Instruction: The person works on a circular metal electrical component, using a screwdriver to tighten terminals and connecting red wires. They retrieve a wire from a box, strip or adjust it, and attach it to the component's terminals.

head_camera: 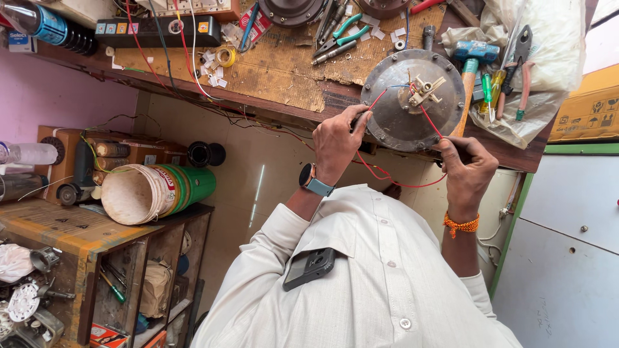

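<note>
White shirt (pixel 380 283) fills the foreground, a dark phone (pixel 308 268) in its chest pocket. Beyond it, the round grey metal motor cover (pixel 396 116) sits at the near edge of the tabletop (pixel 284 64). Left hand (pixel 336 143) pinches a red wire (pixel 376 100) against the cover's rim; right hand (pixel 465 169) grips the other end of the red wire. Hammer (pixel 471 61) and screwdrivers (pixel 493 90) lie just beside the cover toward the tabletop's right end.

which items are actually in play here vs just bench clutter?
In play: round metal motor housing, red wires, left hand, right hand.

Lying about: pliers, hammer, screwdrivers, tape roll, power strip, green bucket.
</note>
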